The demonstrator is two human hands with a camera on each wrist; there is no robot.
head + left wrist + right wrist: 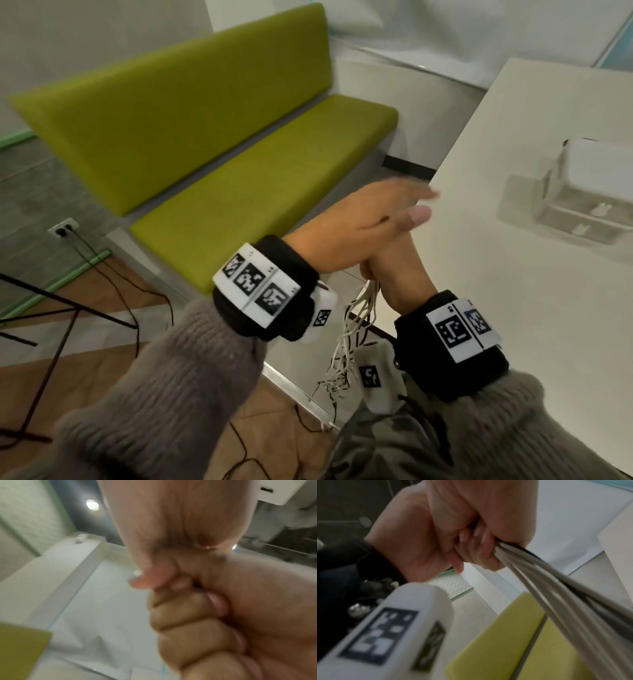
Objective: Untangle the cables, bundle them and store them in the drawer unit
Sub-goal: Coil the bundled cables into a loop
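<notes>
A bundle of thin white and grey cables [352, 329] hangs off the white table's near left corner. My right hand [385, 265] grips the top of it in a fist; the right wrist view shows the fingers [479, 550] curled round the strands [556, 588]. My left hand [419, 205] lies across the top of that fist, its fingers straight and blurred, pointing right. In the left wrist view the left palm [171, 520] sits over the right hand's curled fingers [188, 622]. The small white drawer unit [575, 198] stands on the table at the right, blurred.
The white table [513, 308] fills the right side. A green bench [239, 137] runs along the wall to the left. On the floor lie black cords [113, 284] from a wall socket [63, 229], beside a black metal frame [51, 301].
</notes>
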